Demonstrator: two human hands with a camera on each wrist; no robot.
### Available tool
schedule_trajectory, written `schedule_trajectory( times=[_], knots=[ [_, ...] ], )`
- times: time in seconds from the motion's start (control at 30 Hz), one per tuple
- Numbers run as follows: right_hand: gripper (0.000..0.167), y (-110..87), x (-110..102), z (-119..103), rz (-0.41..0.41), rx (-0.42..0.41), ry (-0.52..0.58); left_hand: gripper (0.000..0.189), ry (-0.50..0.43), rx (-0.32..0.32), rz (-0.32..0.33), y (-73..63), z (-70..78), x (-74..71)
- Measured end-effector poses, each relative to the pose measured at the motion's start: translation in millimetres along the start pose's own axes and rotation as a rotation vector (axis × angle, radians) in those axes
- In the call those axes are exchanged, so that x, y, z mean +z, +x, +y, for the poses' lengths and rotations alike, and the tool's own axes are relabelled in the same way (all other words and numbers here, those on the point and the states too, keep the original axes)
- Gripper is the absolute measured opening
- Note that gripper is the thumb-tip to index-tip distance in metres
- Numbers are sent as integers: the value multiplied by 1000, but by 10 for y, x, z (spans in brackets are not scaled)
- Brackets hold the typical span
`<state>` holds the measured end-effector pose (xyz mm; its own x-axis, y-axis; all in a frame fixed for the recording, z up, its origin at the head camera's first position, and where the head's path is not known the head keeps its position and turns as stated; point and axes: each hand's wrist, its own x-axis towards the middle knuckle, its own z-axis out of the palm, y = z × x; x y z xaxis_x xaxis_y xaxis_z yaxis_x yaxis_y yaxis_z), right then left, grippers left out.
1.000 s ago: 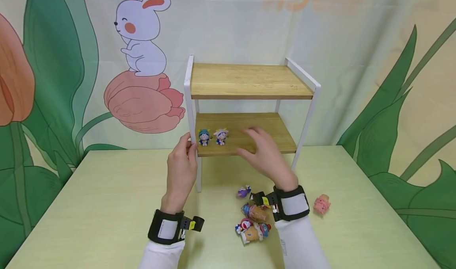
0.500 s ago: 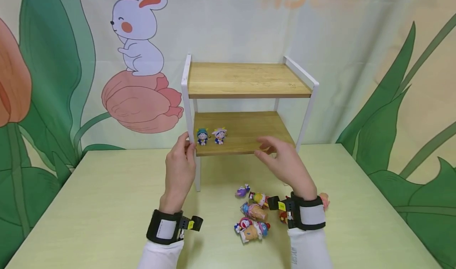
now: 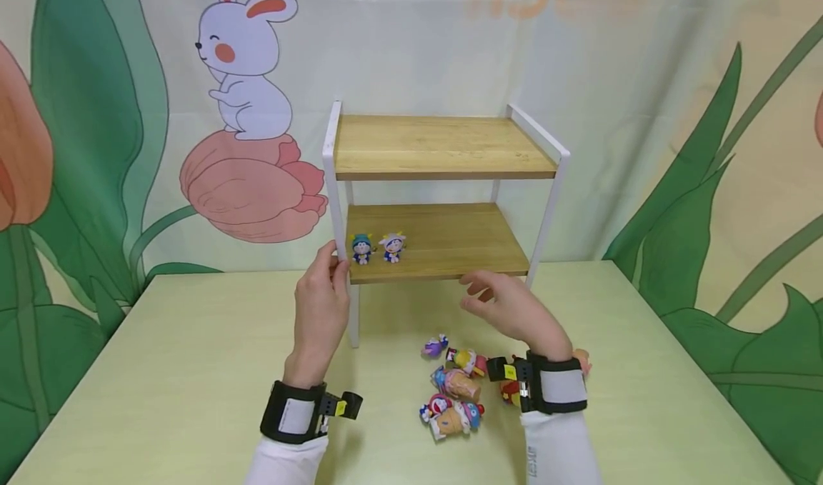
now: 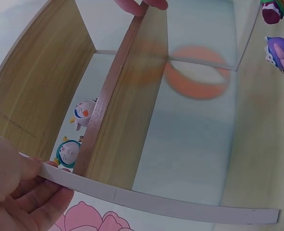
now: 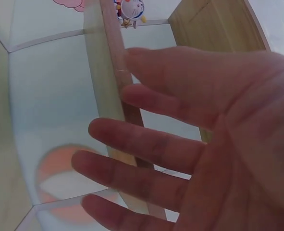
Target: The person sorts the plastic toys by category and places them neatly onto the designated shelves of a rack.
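Note:
A two-tier shelf rack (image 3: 444,149) with wooden boards and a white frame stands on the table. My left hand (image 3: 319,313) grips its left front post (image 4: 108,190) between thumb and fingers, at lower-board height. Two small figurines stand on the left of the lower board: one with a teal hat (image 3: 362,249), one with a white horned hat (image 3: 392,247). My right hand (image 3: 517,313) is by the front edge of the lower board, right of centre. In the right wrist view its fingers (image 5: 146,144) are spread and relaxed, holding nothing.
Several toy figures lie on the table before the rack: a purple one (image 3: 434,346), a yellow-and-pink one (image 3: 467,361), ice-cream-cone ones (image 3: 458,385) and a red one (image 3: 510,392) partly behind the right wrist strap. A printed curtain (image 3: 411,42) hangs behind.
My right hand has drawn back from above the lower board to the right and down to its front edge. The left hand stays on the post. The two standing figurines have not moved.

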<state>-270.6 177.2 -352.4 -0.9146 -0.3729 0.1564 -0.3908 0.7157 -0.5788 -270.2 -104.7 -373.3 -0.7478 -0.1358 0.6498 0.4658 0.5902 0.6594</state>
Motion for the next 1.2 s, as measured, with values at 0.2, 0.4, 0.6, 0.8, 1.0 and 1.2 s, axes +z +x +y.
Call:
schedule_trajectory(
  times=[0.2,0.4,0.6,0.8,1.0,1.2],
  knots=[
    [34,-1,42,-18,-42,13,-17,31,1,7,0,1,0,-5],
    [37,13,79,-8,-66,-18,-22,30,-2,12,2,4,0,1],
    [39,40,120,10,-73,-41,-39,30,-5,17,6,9,-12,6],
    [39,69,186,44,-85,-33,-55,31,-7,15,7,-8,-30,10],
    [37,112,257,60,-111,-14,-76,31,-1,18,10,-4,-34,9],
    [35,161,326,72,-129,2,-110,31,-6,14,4,7,-20,10]
  ],
)
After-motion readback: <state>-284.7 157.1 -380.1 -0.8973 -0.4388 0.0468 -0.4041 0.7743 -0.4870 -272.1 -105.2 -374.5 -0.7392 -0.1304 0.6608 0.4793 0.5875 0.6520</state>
